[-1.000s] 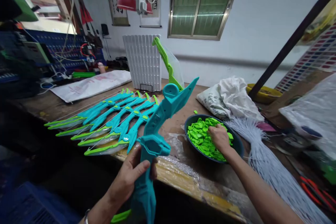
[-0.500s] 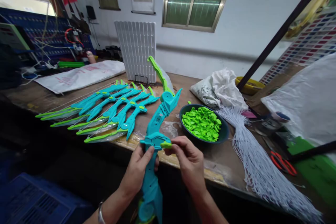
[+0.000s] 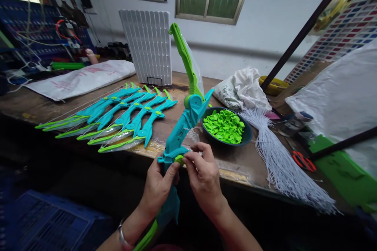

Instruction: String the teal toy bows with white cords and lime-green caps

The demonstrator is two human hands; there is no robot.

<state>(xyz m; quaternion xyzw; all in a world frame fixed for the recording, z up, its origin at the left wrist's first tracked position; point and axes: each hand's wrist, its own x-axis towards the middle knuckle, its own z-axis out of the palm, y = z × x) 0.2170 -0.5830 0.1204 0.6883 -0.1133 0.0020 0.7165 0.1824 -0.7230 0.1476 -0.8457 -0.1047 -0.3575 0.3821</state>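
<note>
My left hand (image 3: 158, 182) is wrapped round the grip of a teal toy bow (image 3: 182, 127) with a green upper limb (image 3: 185, 57), held upright in front of the table edge. My right hand (image 3: 203, 176) pinches a small green plastic piece (image 3: 178, 159) against the bow's teal middle section, thumb and fingers closed on it. Just beyond, a dark bowl (image 3: 246, 135) holds many green pieces (image 3: 224, 125).
Several finished teal and green bows (image 3: 118, 119) lie in a row on the wooden table (image 3: 235, 162). A bundle of white strings (image 3: 279, 160), red scissors (image 3: 303, 160), a white bag (image 3: 243, 86), a white grid panel (image 3: 147, 47) and a blue crate (image 3: 44, 219) surround them.
My right hand left the bowl with a green piece and brought it to the bow's middle, where it now presses it. The bow has tilted more upright.
</note>
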